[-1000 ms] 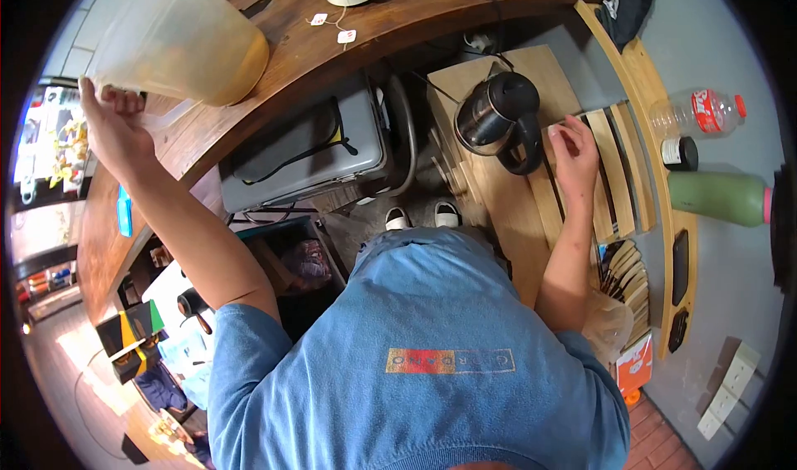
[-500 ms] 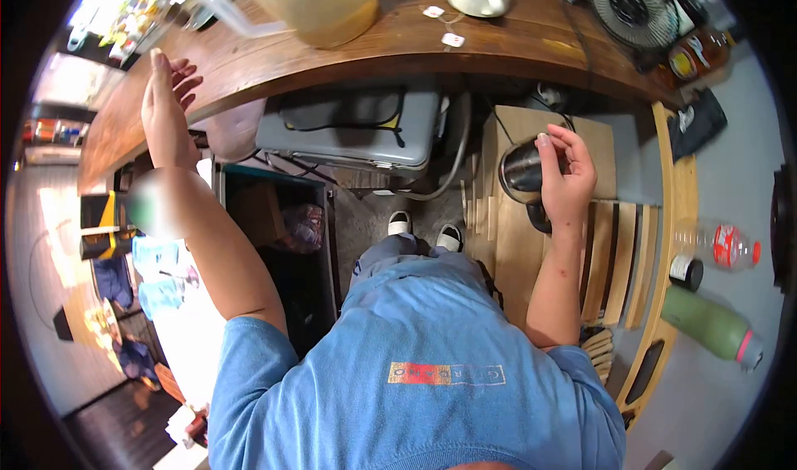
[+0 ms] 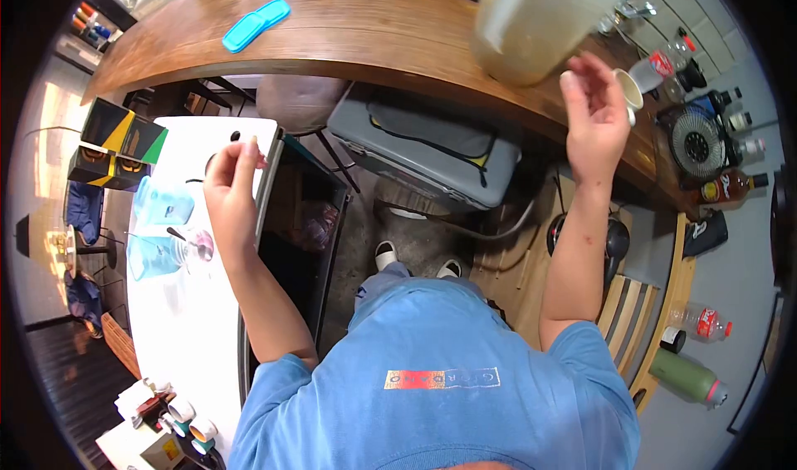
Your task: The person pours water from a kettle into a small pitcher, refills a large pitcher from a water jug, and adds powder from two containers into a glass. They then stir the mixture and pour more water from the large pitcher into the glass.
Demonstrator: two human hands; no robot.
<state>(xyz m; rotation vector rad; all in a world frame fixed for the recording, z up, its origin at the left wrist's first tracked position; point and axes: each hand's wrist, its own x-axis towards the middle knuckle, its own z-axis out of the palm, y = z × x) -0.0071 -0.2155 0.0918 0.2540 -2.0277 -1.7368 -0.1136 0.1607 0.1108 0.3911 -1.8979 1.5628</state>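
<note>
My left hand (image 3: pixel 232 194) is raised over the edge of the white table (image 3: pixel 207 304), its fingers loosely curled and the thumb upright. I see nothing in it, though part of the palm is hidden. My right hand (image 3: pixel 598 125), slightly blurred, is lifted in front of the wooden counter (image 3: pixel 374 34), fingers bent and apart, with nothing in it. Just behind it stand a large cloudy plastic pitcher (image 3: pixel 531 30) and a cream mug (image 3: pixel 631 96), partly hidden by the hand. A light-blue folding plastic case (image 3: pixel 256 26) lies farther left on the counter.
Blue plastic containers (image 3: pixel 162 203) stand on the white table. A grey hard case (image 3: pixel 423 154) sits below the counter near a round stool (image 3: pixel 299 103). Behind my right forearm is a dark kettle (image 3: pixel 614 242). A small fan (image 3: pixel 697 142) and bottles are at the right.
The view has swung left, bringing the blue case into sight. My left hand has come lower over the white table, its fingers more curled. My right hand has risen from beside the kettle towards the pitcher.
</note>
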